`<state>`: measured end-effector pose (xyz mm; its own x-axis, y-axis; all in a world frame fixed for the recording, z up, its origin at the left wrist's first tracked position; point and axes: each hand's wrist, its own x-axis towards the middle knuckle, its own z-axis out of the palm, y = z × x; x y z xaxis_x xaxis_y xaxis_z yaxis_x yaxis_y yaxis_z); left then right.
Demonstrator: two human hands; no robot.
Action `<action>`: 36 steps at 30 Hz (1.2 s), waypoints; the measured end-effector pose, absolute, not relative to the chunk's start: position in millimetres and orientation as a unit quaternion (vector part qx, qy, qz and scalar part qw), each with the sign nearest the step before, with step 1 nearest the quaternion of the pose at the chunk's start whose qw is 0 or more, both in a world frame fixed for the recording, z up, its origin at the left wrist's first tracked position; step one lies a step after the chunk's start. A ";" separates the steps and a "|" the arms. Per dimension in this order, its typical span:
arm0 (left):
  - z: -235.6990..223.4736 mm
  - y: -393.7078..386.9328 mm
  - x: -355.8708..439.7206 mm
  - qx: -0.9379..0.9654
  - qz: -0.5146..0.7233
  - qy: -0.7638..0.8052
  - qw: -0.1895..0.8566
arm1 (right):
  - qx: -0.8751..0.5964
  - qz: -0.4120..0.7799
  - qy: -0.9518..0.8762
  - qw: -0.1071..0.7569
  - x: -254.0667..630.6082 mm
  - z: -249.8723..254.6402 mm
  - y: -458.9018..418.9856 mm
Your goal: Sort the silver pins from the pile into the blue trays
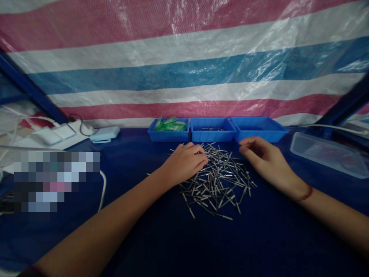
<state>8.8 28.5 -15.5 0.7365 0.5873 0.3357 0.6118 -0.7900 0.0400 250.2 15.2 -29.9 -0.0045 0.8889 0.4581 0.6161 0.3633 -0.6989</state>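
A loose pile of silver blind rivets (pixel 215 181) lies spread on the dark blue table top. Over the pile's upper left side rests my left hand (pixel 186 161), its fingers curled down with thumb and fingertips together among the rivets. It appears to pinch a rivet there, though the fingers hide most of it. My right hand (pixel 262 157) is just right of the pile, in front of the right blue bin. Its fingers are bent in a pinch; what is between the tips, if anything, is too small to make out.
Behind the pile stand three blue bins: the left bin (pixel 168 135) holds green plastic, the middle bin (pixel 213 135) a few rivets, beside the right bin (pixel 261 134). A clear plastic lid (pixel 328 156) lies right. Left are a light blue case (pixel 105 134), power strip (pixel 72 134) and cables.
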 end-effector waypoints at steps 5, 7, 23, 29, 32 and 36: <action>-15.9 28.7 8.4 -0.928 -0.154 -0.338 0.028 | -0.541 0.159 -0.699 0.440 248.7 -32.6 11.2; -17.0 29.4 8.1 -0.924 -0.160 -0.347 0.019 | -0.538 0.157 -0.703 0.438 248.8 -33.5 10.8; -5.2 -2.5 16.0 -0.803 -0.409 -0.385 -0.200 | -0.460 0.226 -0.743 0.431 195.8 0.4 -28.6; -4.7 -14.7 19.2 -0.733 -0.486 -0.398 -0.260 | -0.428 0.319 -0.668 0.518 165.4 6.6 -29.0; -8.5 -15.8 20.2 -0.726 -0.506 -0.395 -0.246 | -0.430 0.316 -0.654 0.537 165.0 5.3 -25.6; -15.4 -15.6 23.5 -0.732 -0.513 -0.377 -0.243 | -0.420 0.309 -0.659 0.542 171.2 -0.1 -27.4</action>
<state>23.5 -15.6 -15.4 0.1890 0.8019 0.5668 0.3029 -0.5967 0.7431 171.2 -27.4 -0.1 -0.0604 0.8883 0.4553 0.2181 0.4568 -0.8624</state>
